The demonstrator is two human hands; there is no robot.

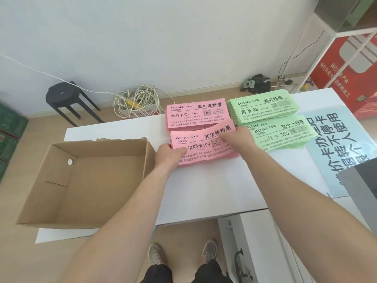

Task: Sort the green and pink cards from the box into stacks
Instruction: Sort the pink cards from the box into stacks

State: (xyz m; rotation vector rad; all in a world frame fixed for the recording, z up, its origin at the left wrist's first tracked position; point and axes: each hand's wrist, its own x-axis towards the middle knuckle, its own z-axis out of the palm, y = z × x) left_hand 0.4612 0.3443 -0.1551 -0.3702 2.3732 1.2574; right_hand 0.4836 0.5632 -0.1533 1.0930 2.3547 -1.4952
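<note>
Four card stacks lie on the white table (214, 193): a far pink stack (195, 114), a near pink stack (206, 148), a far green stack (263, 108) and a near green stack (283, 137). My left hand (169, 155) grips the near pink stack's left end, thumb on top. At that stack's right end, my right hand (237, 137) holds the cards, thumb over the top card, whose right edge curls upward. The brown cardboard box (85, 180) sits open at the table's left, with no cards visible inside.
A pale blue printed sign (334, 144) lies right of the green stacks, a grey object (361, 180) at the table's right edge. Beyond the table stand a black stool (65, 99), a cable bundle (136, 101) and a white shelf frame (334, 37).
</note>
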